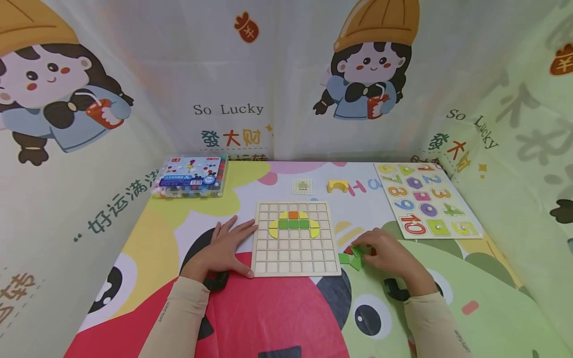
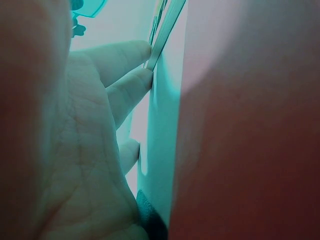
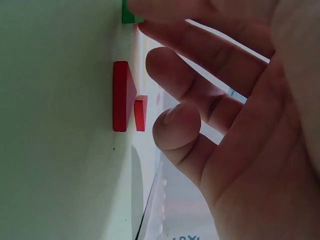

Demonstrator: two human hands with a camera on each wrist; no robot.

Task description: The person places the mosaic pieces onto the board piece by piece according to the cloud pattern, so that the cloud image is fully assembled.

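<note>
A wooden grid board (image 1: 297,256) lies in front of me. On it, yellow curved tiles (image 1: 273,229), green square tiles (image 1: 293,224) and an orange tile (image 1: 293,215) form a cap-like shape. My left hand (image 1: 222,249) rests at the board's left edge, fingers spread and fairly straight, thumb near the lower corner. Right of the board, my right hand (image 1: 384,252) pinches a green tile (image 3: 129,12) between thumb and index finger, the tile partly hidden by the thumb. Other green tiles (image 1: 343,258) and a red tile (image 1: 348,250) lie beside its fingertips. Two red tiles (image 3: 120,97) show in the right wrist view.
Behind the board lie a small pattern card (image 1: 302,186) and a yellow arch block (image 1: 337,186). A number puzzle board (image 1: 429,201) lies at the back right. At the back left sits a clear plastic case (image 1: 191,176) of small coloured parts. Printed cloth walls surround the table.
</note>
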